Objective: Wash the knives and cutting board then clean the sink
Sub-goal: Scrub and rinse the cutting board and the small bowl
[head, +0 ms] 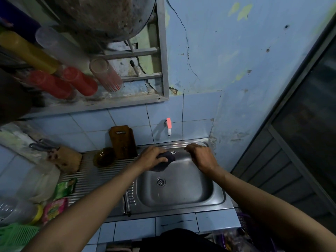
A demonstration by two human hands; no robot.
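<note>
Head view, steeply down over sink (181,190)

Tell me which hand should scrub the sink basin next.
Left. The left hand already grips the dark scrubbing pad at the back edge of the sink. The right hand rests on the rim, bracing, with no cleaning tool visible.

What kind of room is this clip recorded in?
Most likely a small home kitchen: a steel sink with a drainboard, a wall tap on blue tiles, and a wooden cutting board leaning by cups on a rack.
</note>
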